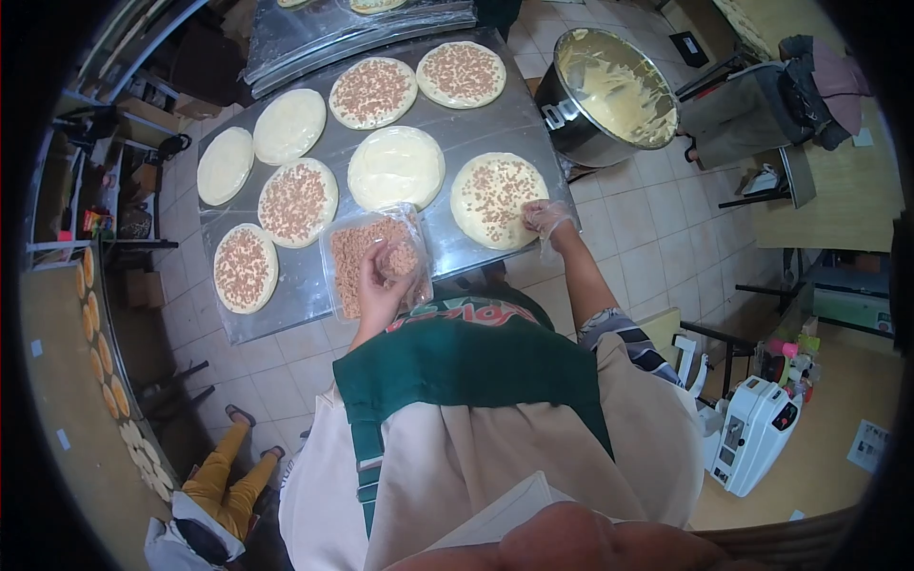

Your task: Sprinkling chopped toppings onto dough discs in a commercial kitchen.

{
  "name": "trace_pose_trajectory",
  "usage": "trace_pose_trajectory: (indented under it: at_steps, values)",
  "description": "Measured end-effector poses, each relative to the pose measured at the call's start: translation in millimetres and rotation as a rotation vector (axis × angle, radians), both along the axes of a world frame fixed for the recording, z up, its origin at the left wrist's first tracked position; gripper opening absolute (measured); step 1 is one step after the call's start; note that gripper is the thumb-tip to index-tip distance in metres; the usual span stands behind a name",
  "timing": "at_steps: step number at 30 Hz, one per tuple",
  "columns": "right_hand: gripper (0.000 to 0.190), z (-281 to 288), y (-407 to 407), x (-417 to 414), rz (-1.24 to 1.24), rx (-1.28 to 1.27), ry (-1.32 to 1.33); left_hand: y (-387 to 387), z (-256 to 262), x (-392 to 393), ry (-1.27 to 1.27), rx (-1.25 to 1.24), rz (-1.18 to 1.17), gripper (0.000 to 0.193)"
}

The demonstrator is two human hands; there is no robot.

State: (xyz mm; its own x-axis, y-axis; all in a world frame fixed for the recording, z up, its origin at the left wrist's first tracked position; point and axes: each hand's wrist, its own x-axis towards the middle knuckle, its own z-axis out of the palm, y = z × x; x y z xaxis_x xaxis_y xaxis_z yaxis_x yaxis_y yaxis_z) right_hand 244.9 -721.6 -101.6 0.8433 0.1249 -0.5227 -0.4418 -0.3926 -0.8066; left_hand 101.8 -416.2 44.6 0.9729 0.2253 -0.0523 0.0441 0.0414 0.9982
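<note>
My left hand [385,275] holds a small clear cup of pinkish-brown crumbs [399,260] over a clear plastic tub [328,268] of the same crumbs at the table's near edge. My right hand [548,218], in a thin clear plastic glove, is at the right edge of a round dough piece [493,184] with pale cream and scattered crumbs; its fingertips are partly hidden. Behind the tub lies a cream-covered round [396,168] without crumbs. Several other rounds lie on the metal table, some crumbed like the one at the far right [461,74], others plain like the leftmost [226,165].
A large metal pot [614,107] with pale cream stands beyond the table's right side. Stacked trays [364,36] lie at the back. One person [757,100] is at the right, another [214,492] at the lower left. A white machine [755,435] sits at lower right.
</note>
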Motion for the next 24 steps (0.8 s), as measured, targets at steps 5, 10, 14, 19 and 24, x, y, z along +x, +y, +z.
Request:
trace_pose_trajectory:
  at_steps: [5, 10, 14, 19, 24]
  values:
    - [0.013, -5, 4, -9, -0.11, 0.002, -0.01, -5, 3, 5, 0.003, -0.004, -0.034, 0.058]
    - [0.017, 24, 10, -24, -0.077, 0.145, 0.084, -3, 1, 4, 0.014, -0.028, -0.033, 0.058]
    - [0.015, -9, 7, -27, -0.042, 0.174, -0.024, -5, -2, 7, 0.008, 0.021, -0.061, 0.059]
    - [0.013, -25, 6, -21, 0.059, 0.142, -0.002, -6, 3, 11, 0.032, 0.015, -0.077, 0.059]
    - [0.014, 34, 19, -18, -0.119, 0.22, -0.107, 0, -4, 3, 0.036, -0.01, -0.013, 0.059]
